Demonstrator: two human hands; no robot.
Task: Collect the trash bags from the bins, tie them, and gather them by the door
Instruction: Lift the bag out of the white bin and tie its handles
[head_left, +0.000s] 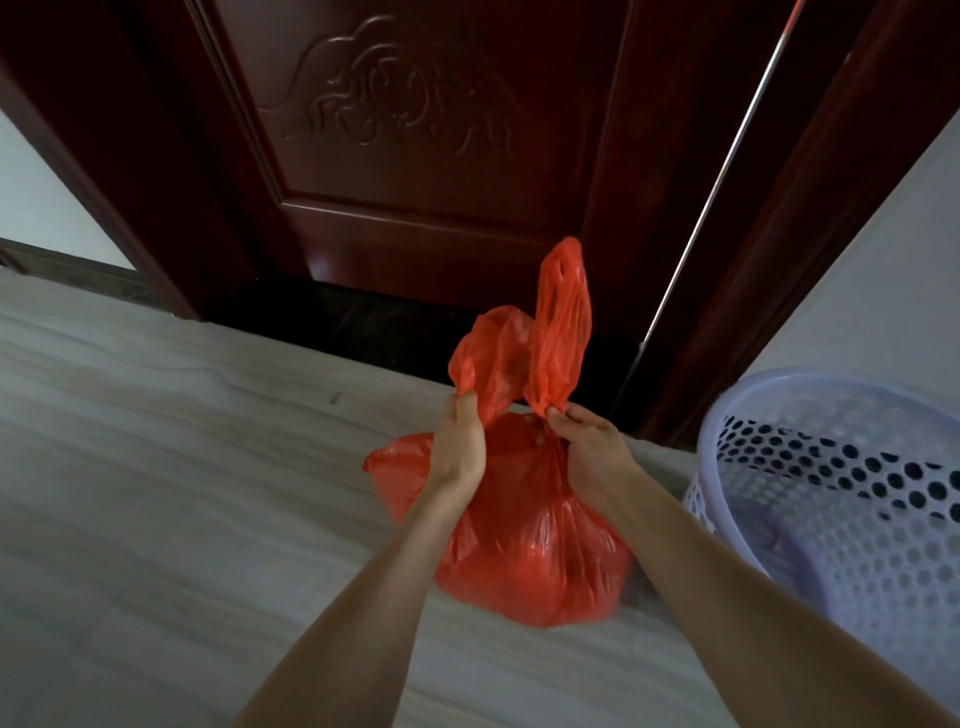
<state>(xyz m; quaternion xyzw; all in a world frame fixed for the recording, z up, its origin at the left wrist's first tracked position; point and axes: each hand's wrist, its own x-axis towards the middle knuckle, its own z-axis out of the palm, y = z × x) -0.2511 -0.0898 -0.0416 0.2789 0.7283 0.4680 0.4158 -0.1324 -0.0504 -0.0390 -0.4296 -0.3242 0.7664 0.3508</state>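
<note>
Hands pinching both handle loops of full red plastic trash bag (530, 545), left hand (460, 449) and right hand (589, 449) fingers clamped, near dark carved wooden door (415, 156), beside lavender perforated plastic bin (852, 499).

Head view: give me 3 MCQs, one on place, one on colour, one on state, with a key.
1. Where is the perforated basket?
A. right of the bag
B. left of the bag
C. behind the door

2. What colour is the trash bag?
A. black
B. red
C. white

3. How do the bag's handles stand?
A. knotted
B. torn off
C. apart, one in each hand

Key: 1 A, it stands at the right edge. 2 B, the plastic is red. 3 C, the left hand and the right hand each pinch one handle, no knot showing.
</note>
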